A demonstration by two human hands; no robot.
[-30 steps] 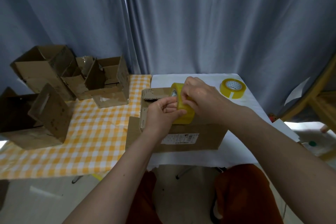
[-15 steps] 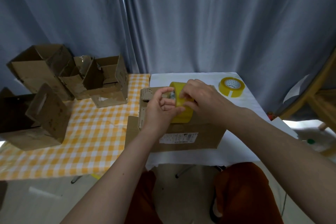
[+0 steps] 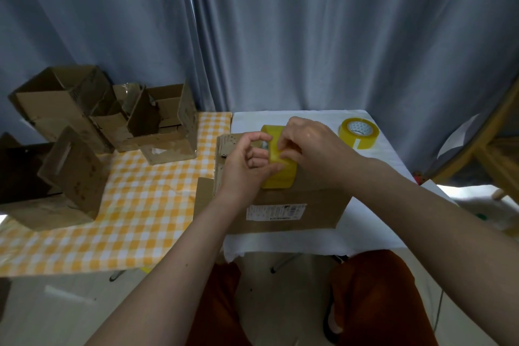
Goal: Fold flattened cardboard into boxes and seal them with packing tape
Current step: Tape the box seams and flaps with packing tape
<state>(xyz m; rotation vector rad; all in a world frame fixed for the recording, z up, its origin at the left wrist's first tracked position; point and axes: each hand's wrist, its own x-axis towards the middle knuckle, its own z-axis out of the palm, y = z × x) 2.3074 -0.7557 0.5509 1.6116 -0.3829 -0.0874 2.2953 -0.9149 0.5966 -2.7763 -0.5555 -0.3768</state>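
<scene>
Yellow roll of packing tape (image 3: 280,174) sits on edge on the flattened brown cardboard box (image 3: 283,205) on the white tabletop (image 3: 365,233); both hands, left (image 3: 241,168) and right (image 3: 309,149), pinch it.

Beyond my hands hangs a grey-blue curtain (image 3: 309,36), left of them lies a yellow checked cloth (image 3: 146,205), and far right stands wooden furniture (image 3: 483,146).

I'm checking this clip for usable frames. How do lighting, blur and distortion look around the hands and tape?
Head view: dim, even light with soft shadows; the held tape roll and both hands, left hand and right hand, look slightly soft; wide-angle bending curves the wooden frame at the right edge; bright overexposed patch on the floor there.
</scene>
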